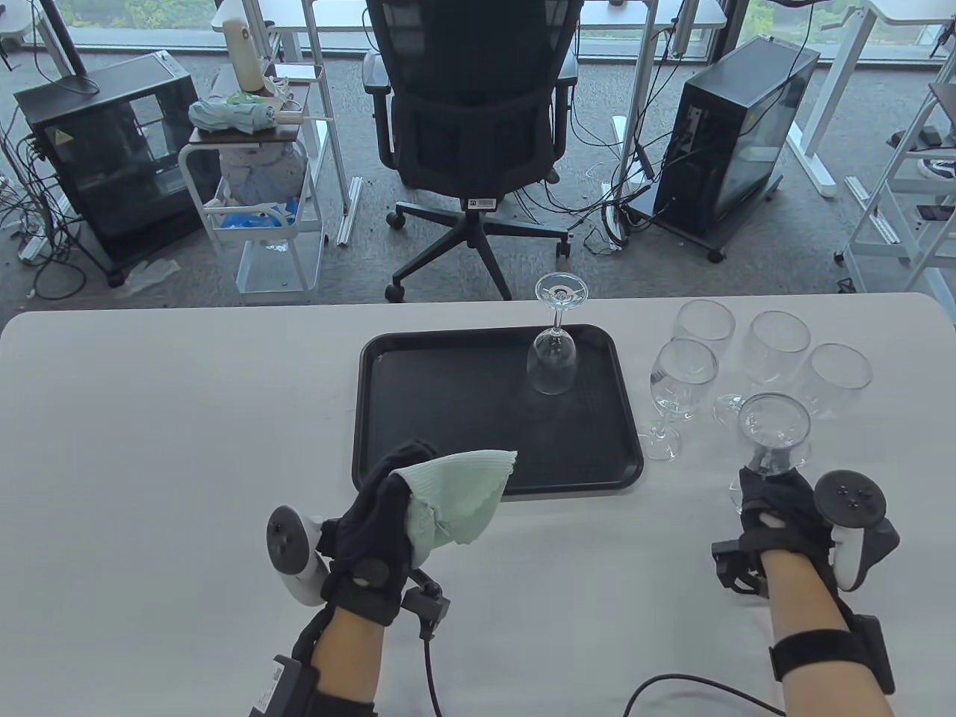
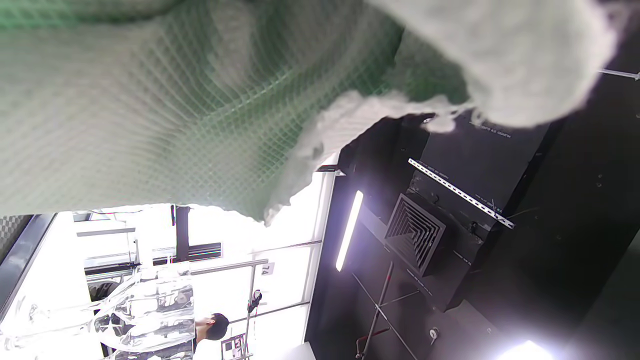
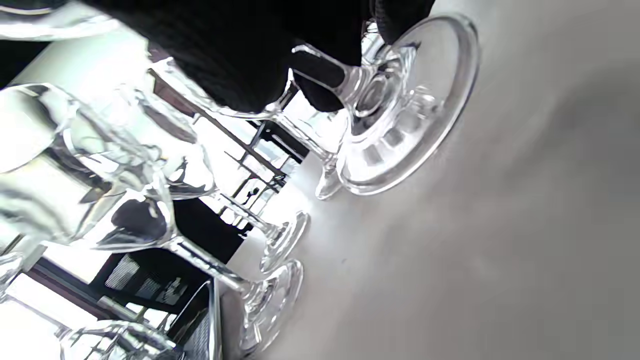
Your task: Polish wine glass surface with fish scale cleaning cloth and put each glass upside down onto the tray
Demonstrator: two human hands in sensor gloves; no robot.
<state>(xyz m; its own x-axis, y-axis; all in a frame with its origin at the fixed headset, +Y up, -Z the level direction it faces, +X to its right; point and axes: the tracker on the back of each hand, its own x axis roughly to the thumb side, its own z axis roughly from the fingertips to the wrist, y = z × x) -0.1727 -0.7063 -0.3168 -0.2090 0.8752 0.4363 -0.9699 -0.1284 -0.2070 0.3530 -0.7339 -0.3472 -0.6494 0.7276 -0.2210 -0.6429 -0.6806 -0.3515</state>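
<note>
My left hand (image 1: 388,515) holds a bunched pale green cleaning cloth (image 1: 455,497) just in front of the black tray (image 1: 448,418); the cloth (image 2: 175,100) fills the top of the left wrist view. One wine glass (image 1: 553,351) stands upside down on the tray's far right part. My right hand (image 1: 777,515) grips the stem of an upright wine glass (image 1: 774,433) at the right of the table. In the right wrist view the gloved fingers (image 3: 240,60) wrap the stem above that glass's foot (image 3: 405,115), which hangs just above the tabletop.
Several more upright wine glasses (image 1: 777,343) stand in a cluster right of the tray, close behind the held one. An office chair (image 1: 478,127) and computer towers (image 1: 739,127) stand beyond the table's far edge.
</note>
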